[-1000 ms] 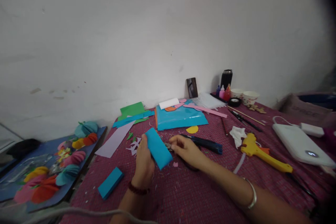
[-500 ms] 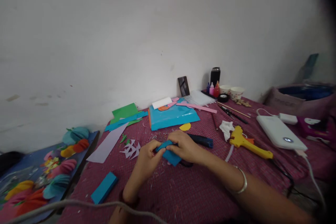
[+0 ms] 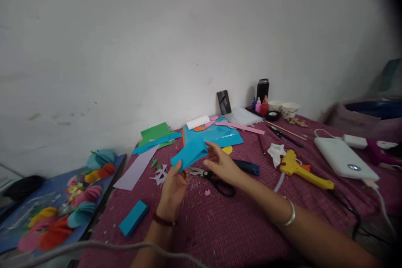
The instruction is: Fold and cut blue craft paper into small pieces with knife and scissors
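Observation:
A strip of bright blue paper, folded over with its right end gaping, is held up above the table. My left hand pinches its lower left end between thumb and fingers. At the right end, my right hand has thumb and fingers apart, with the fingertips beside the paper's edge; whether they touch it I cannot tell. Below the hands lie black-handled scissors. Another folded blue paper block rests on the cloth to the left. White cut paper scraps lie near my left hand.
On the maroon cloth are a yellow glue gun, a white power bank, a stapler-like dark blue tool and a lilac paper strip. Paper pumpkin shapes sit on a blue board at left. A cable crosses the foreground.
The blue paper, earlier pressed between both hands, is now raised and opened out lengthwise. My right hand's fingers have spread from it. The scissors beneath have come into fuller view.

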{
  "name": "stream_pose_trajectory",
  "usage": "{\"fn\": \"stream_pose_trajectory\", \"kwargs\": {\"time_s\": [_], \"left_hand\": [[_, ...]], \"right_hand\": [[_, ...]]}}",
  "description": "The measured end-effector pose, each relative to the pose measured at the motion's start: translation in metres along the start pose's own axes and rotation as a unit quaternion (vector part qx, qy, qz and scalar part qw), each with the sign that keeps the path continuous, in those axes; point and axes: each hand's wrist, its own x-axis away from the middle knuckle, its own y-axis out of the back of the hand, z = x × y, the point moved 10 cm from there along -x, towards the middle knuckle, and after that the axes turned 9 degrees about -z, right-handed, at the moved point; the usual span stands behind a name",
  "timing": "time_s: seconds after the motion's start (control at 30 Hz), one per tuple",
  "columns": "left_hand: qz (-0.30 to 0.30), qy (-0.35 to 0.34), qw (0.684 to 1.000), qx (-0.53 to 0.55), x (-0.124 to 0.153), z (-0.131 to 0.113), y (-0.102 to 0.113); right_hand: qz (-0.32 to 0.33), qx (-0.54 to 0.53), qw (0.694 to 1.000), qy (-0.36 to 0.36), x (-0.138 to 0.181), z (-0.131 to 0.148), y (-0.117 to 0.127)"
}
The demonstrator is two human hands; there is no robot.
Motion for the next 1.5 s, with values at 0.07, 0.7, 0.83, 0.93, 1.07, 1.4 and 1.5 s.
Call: {"fn": "stream_pose_trajectory", "kwargs": {"time_s": [0.07,0.7,0.83,0.93,1.07,1.4,1.5], "left_hand": [[0.023,-0.002,1.000,-0.003,0.003,0.016,-0.006],[-0.071,-0.085,0.994,-0.022,-0.030,-0.020,0.030],[-0.097,-0.062,0.993,0.006,-0.043,-0.034,0.048],[-0.082,-0.042,0.995,0.025,-0.044,-0.036,0.049],[-0.055,-0.035,0.997,0.049,-0.042,-0.039,0.045],[0.011,-0.064,0.994,0.093,-0.032,-0.053,0.025],[0.005,-0.077,0.991,0.106,-0.036,-0.059,0.029]], "right_hand": [[0.004,0.020,1.000,-0.016,0.002,-0.009,-0.006],[0.275,0.222,0.935,0.026,0.015,-0.015,-0.008],[0.299,0.463,0.825,0.122,0.034,-0.021,-0.013],[0.285,0.500,0.806,0.136,0.042,-0.024,-0.023],[0.262,0.494,0.821,0.118,0.042,-0.031,-0.030],[0.242,0.190,0.948,-0.076,0.007,-0.061,-0.004],[0.258,-0.029,0.963,-0.075,0.011,-0.038,-0.010]]}}
